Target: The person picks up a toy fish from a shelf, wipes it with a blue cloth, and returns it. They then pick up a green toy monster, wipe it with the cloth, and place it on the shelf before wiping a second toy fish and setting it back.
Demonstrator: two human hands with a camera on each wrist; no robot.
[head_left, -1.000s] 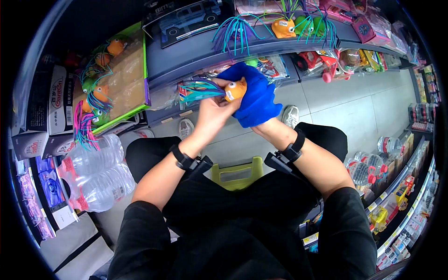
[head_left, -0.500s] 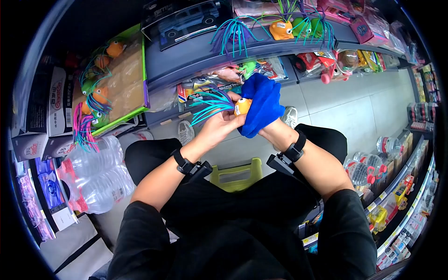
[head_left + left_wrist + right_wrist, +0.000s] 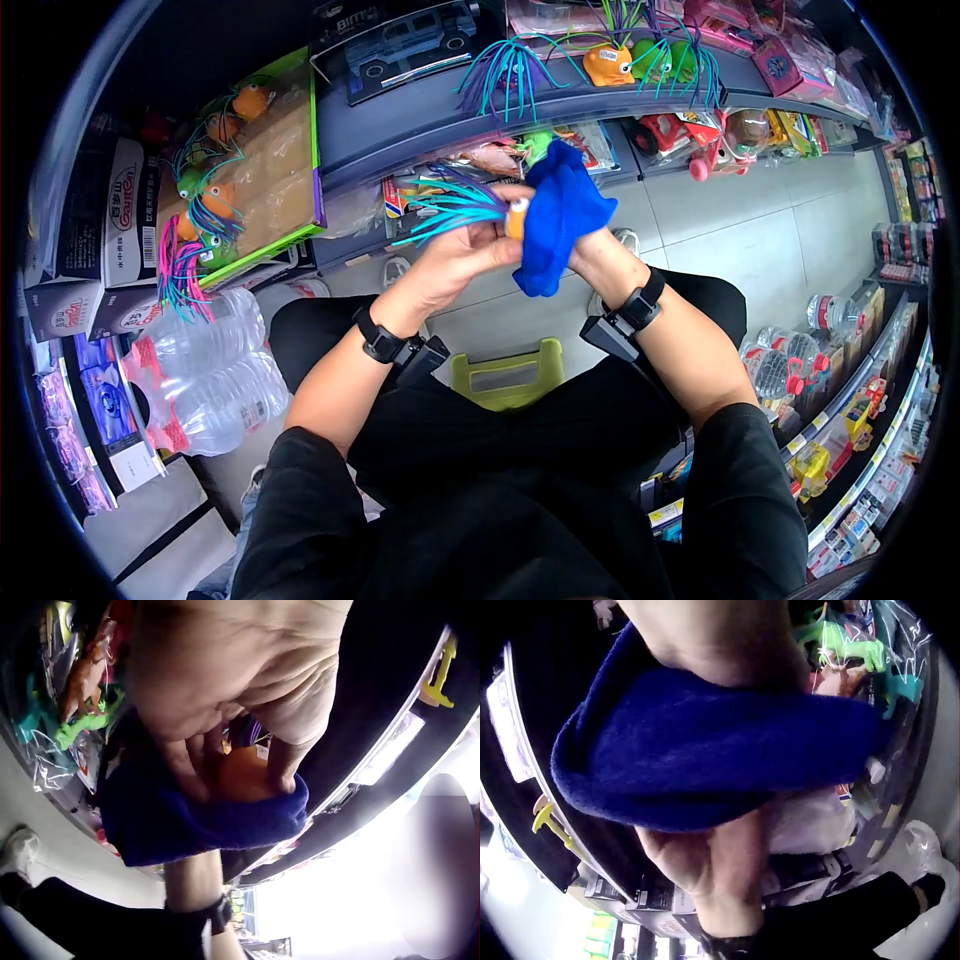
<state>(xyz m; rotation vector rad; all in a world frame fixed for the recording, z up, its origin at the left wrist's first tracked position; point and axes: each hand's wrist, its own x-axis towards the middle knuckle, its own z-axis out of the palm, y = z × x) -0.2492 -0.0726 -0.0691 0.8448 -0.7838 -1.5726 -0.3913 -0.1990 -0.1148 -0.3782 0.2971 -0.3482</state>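
Note:
My left hand (image 3: 455,262) pinches an orange rubbery toy (image 3: 516,218) with a bulging white eye and long teal and purple strands (image 3: 455,205). Thumb and fingers lie on either side of its body, as the left wrist view shows the orange ball (image 3: 244,776) between them. Against the toy's other side my right hand (image 3: 593,252) holds a bunched blue cloth (image 3: 565,220). The cloth covers most of that hand and hides its fingers. In the right wrist view the blue cloth (image 3: 705,742) also overlaps the left fingertips.
An open green-edged carton (image 3: 285,170) with similar stranded toys stands on the left, near shrink-wrapped water bottles (image 3: 215,375). More such toys, like an orange one (image 3: 607,64), line the grey shelf (image 3: 420,125) ahead. A yellow-green stool (image 3: 505,375) is between the legs.
Both hands first came down toward the body with toy and cloth, then the cloth moved over more of the orange body. Less of the toy shows now.

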